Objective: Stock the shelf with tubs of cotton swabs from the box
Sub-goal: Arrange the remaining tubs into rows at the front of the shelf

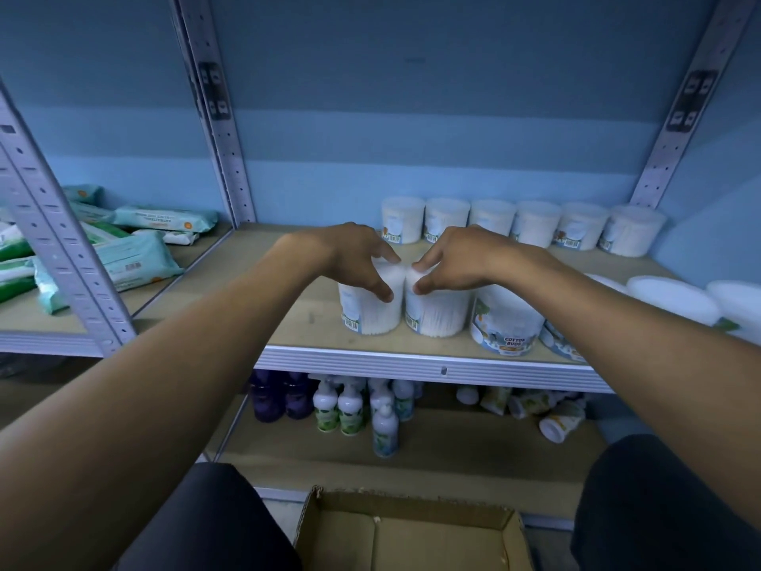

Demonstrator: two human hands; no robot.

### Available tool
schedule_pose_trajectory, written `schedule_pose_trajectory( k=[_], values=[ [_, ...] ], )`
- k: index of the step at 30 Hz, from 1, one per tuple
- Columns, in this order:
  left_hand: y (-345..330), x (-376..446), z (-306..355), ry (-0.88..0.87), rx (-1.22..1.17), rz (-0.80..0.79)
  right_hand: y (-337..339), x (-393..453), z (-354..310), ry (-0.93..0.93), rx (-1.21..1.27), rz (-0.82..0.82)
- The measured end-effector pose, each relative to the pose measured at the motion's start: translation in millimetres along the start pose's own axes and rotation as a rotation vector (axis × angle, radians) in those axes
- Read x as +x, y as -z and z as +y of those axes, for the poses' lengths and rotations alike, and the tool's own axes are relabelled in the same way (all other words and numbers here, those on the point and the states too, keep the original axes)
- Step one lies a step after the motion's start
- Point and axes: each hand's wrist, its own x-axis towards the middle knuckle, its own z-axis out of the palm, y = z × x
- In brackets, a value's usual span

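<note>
Bare forearms, no sleeves, no rings on the fingers (381,288); dark trousers (659,508).

Left hand (352,257) grips the lid of one cotton swab tub (370,307); right hand (457,261) grips the adjacent tub (436,313). Both tubs stand upright, apparently touching, near the shelf (288,323) front edge. Six further tubs (535,224) line the rear. Open cardboard box (412,533) sits below.

Blue wall (412,76); perforated grey metal uprights (222,129); dim light.
</note>
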Motion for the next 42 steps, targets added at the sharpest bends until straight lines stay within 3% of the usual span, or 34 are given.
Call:
schedule_pose_trajectory(
  k=[13, 24, 33, 39, 42],
  values=[
    [17, -17, -2, 0.013, 0.041, -0.148, 22, -16, -8, 0.037, -0.091, -0.138],
    [18, -15, -13, -0.032, 0.032, -0.161, 25, -2, -19, 0.006, -0.309, -0.178],
    [19, -15, -7, -0.033, 0.060, -0.102, 28, 7, -12, 0.095, -0.236, -0.201],
    [16, -11, -2, 0.011, 0.094, -0.095, 36, 5, 0, 0.161, -0.147, -0.317],
    [18, -11, -2, 0.011, 0.098, -0.105, 42, 2, 2, 0.166, -0.160, -0.269]
  ],
)
